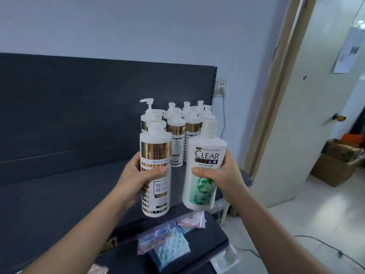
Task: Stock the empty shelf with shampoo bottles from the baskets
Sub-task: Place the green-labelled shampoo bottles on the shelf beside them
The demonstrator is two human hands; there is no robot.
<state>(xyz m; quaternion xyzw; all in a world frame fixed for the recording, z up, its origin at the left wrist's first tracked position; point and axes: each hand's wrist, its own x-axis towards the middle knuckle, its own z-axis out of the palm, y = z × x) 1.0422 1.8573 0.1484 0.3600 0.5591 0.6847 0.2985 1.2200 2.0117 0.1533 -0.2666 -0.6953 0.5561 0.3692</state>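
Left hand: the left hand [138, 178] wraps around the waist of a gold-banded pump bottle [155, 171], thumb across the label and fingers closed behind it, holding it upright above the near edge of the dark shelf [59, 194].
Right hand: the right hand [223, 177] grips a white and green CLEAR bottle [204, 167] at mid-body, thumb on the front and fingers curled around the right side; the bottle leans slightly left.
Why held so: a mid-body grip likely keeps each base free, so either bottle can be set down flat without shifting the hand.
Stocked group: a cluster of gold-banded pump bottles [178, 135] stands upright at the far right of the shelf, packed closely in rows, labels forward.
Free space: the shelf's left and near parts are bare, so the pump bottle probably goes just beside its matching group.
Odd one: the CLEAR bottle differs in brand, so it likely starts a separate spot.
Baskets: not in view.
Below: pastel packets [169, 240] lie on a lower shelf.
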